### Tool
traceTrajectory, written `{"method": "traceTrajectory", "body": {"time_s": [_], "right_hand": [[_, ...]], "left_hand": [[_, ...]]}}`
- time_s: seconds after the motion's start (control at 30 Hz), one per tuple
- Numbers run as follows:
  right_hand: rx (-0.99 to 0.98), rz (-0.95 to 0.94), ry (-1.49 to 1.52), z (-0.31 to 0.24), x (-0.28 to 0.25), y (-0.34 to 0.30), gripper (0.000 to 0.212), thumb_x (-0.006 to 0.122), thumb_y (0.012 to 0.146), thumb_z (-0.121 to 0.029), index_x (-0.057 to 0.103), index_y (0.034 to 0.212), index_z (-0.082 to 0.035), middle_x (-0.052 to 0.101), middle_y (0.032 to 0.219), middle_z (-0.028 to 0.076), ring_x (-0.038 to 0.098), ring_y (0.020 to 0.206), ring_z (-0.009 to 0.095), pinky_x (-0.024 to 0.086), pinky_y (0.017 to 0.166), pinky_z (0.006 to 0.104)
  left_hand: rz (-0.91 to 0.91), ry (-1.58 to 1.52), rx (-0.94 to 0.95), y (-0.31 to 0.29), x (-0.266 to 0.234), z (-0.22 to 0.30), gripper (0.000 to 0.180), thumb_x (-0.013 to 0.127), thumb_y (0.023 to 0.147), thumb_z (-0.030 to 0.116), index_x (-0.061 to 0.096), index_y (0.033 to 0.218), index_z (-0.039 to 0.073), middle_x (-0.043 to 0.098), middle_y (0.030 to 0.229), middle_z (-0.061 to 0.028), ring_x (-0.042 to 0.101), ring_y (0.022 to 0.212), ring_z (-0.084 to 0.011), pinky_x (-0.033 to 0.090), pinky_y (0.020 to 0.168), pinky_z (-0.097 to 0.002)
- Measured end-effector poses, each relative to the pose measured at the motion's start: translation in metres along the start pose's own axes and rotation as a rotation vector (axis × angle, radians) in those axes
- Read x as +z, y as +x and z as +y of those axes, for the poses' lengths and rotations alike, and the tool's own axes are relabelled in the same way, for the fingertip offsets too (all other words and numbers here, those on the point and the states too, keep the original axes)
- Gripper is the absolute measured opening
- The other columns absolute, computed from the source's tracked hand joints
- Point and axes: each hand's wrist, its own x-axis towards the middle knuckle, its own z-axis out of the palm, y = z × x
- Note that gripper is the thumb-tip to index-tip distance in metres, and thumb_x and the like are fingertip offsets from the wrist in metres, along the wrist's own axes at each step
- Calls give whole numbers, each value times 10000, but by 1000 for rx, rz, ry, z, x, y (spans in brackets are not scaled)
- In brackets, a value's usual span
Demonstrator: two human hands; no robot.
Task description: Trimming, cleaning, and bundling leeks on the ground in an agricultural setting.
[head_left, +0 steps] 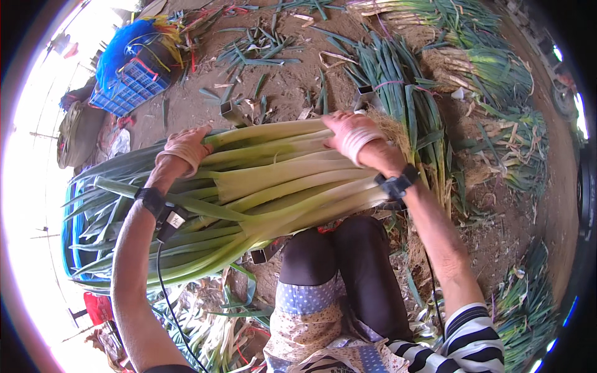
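Observation:
A wide bundle of long green onions (292, 168) lies crosswise above my knees, leaves to the left and pale stalks to the right. At its far edge, my left hand (186, 149) curls over the stalks where they turn green. My right hand (354, 133) grips the far pale stalks near the root end, slightly blurred. Light wraps circle both hands, and a black band sits on each wrist. One loose stalk (168, 198) slants across the top of the bundle beneath my left forearm. The undersides of the bundle are hidden.
A tied bundle of green onions (398, 84) lies beyond my right hand. More piles (497, 68) line the right side. A blue crate (134, 87) stands at the far left. Metal tube ends (235, 114) poke out beyond the bundle. Leaf scraps (258, 50) litter the dirt floor.

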Motion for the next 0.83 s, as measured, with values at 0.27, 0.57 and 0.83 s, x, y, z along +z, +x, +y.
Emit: {"method": "traceTrajectory", "body": {"time_s": [0.27,0.57,0.83], "right_hand": [[137,-56,43,51,-20,19,300,612,813,-320,577,1020,-104,626,1065,123,590,1009,326,477,842,436],[-68,-223,209,67,21,49,420,651,755,-353,585,1120,-155,613,1108,113,581,1032,323,459,867,455],[-195,-12,-518,47,31,56,266,647,754,-250,627,969,-94,641,1045,102,607,979,277,532,734,383]], "left_hand": [[-22,56,119,1,-15,10,383,653,749,341,642,1077,143,584,1052,-135,511,1083,-317,425,902,-417],[293,-57,81,-15,-2,5,344,700,717,282,633,1025,144,604,991,-93,553,979,-311,446,826,-419],[218,14,122,-3,21,-16,433,695,747,258,547,1144,168,610,1028,-125,551,1010,-298,424,862,-423]]}}
